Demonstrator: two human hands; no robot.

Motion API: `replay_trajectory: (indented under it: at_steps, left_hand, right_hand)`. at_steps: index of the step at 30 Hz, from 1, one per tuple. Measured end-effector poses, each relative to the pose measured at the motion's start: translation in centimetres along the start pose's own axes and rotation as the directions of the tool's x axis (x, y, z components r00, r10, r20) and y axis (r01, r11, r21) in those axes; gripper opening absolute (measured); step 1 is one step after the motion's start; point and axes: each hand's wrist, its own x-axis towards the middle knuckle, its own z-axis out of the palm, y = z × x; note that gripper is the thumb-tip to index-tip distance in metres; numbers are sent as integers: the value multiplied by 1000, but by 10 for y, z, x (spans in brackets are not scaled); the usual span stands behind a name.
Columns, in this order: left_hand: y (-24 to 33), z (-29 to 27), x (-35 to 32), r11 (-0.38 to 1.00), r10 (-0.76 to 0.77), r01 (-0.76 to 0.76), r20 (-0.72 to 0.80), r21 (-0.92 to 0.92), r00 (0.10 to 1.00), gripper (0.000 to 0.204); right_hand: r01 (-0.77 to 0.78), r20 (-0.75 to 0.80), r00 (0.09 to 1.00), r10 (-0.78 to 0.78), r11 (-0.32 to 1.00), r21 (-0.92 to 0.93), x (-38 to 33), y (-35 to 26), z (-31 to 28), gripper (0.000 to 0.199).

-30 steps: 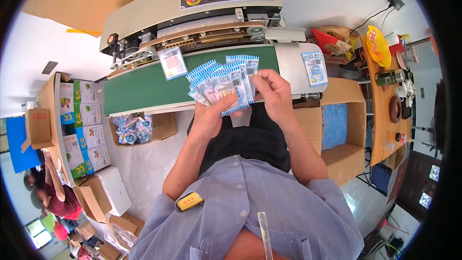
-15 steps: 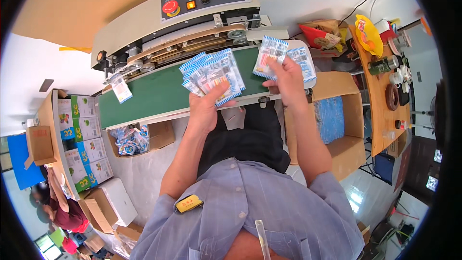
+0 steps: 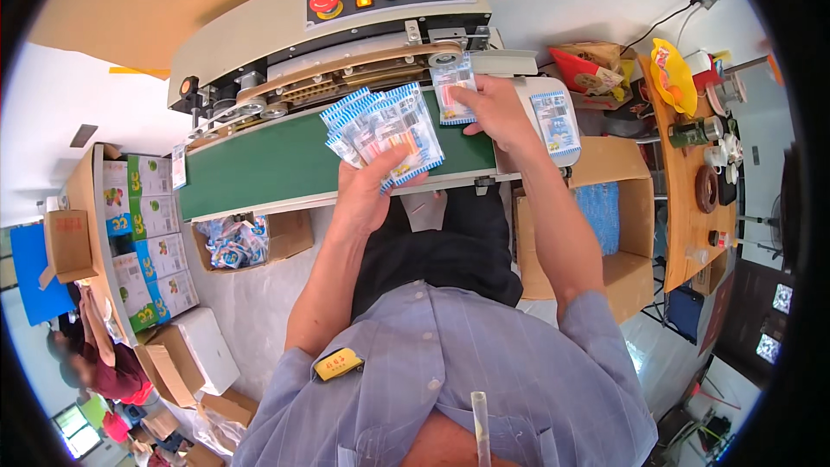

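Several clear packets with blue striped edges (image 3: pixel 411 130) are fanned out in my left hand (image 3: pixel 370 190), the thumb pressed over them above the green belt (image 3: pixel 259 166). Between the thumb and fingers of my right hand (image 3: pixel 501 117) is a single packet (image 3: pixel 455 93), its top edge against the entry of the band sealing machine (image 3: pixel 346 39). Another packet (image 3: pixel 555 121) lies on the white tray (image 3: pixel 566 158) right of the belt. At the belt's far left end a packet (image 3: pixel 179 166) hangs upright by the machine's edge.
Under the belt stands a carton of filled packets (image 3: pixel 233 244). To the right are an open carton with blue material (image 3: pixel 598 216) and a wooden table (image 3: pixel 683 246) with a yellow bowl (image 3: pixel 674 78). Stacked boxes (image 3: pixel 156 233) stand at the left; another person (image 3: pixel 117 359) is beyond.
My right hand has moved left and up, bringing its packet to the sealer's entry. The packet at the machine's left has travelled to the belt's far end. My left hand keeps its fan.
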Motion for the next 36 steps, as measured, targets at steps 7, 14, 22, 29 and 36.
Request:
replay_trajectory:
  at_steps: [7, 14, 22, 29, 36]
  left_hand:
    - [6, 4, 5, 996, -35, 37, -27, 86, 999, 38]
    - [-3, 9, 6, 992, -49, 42, 58, 121, 997, 37]
    - [-6, 18, 8, 987, -68, 72, -34, 141, 997, 36]
    - [-8, 16, 14, 985, -65, 72, -53, 157, 996, 35]
    - [-3, 8, 16, 992, -23, 28, -40, 123, 999, 37]
  right_hand:
    - [366, -291, 863, -414, 907, -208, -29, 3, 13, 27]
    - [234, 83, 956, -281, 902, 363, -50, 22, 18, 25]
    - [168, -12, 980, -197, 798, 579, -59, 26, 17, 21]
    - [125, -160, 985, -64, 906, 403, -49, 22, -12, 23]
    - [52, -79, 996, -38, 981, 188, -20, 12, -29, 25]
